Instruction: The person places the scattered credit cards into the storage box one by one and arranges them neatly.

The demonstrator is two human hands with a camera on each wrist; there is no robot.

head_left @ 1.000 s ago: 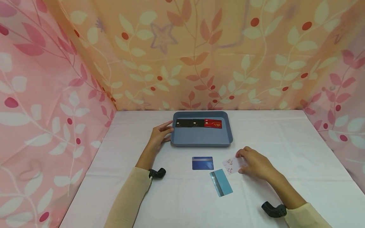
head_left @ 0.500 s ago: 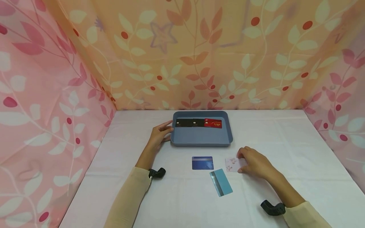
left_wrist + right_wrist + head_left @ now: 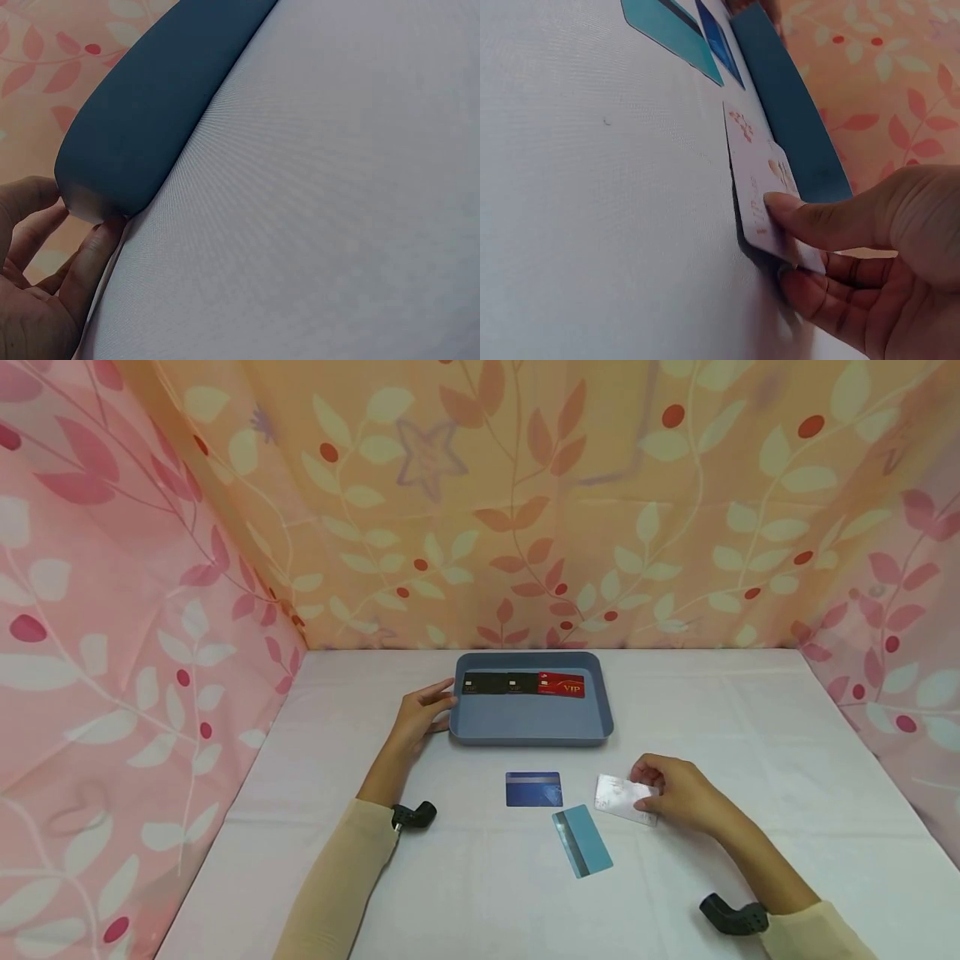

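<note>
The right hand (image 3: 678, 793) is low and right of the middle of the head picture. Its thumb and fingers (image 3: 802, 217) pinch a white card (image 3: 622, 796) with little pink marks on it. The far edge of the card is tipped up off the white table (image 3: 750, 718).

Just left of the white card lies a light blue card (image 3: 582, 841), and a bit further left lies a dark blue card (image 3: 533, 789). Both are flat on the table, near each other but not touching.

The blue tray (image 3: 529, 727) sits in the middle of the picture, just above the cards. Two black cards (image 3: 497, 683) and a red card (image 3: 561, 685) lie in a row along its far side.

The left hand (image 3: 422, 714) rests at the left side of the tray. Its fingers (image 3: 90, 259) are loose and touch the tray's corner, and it is not holding anything.
</note>
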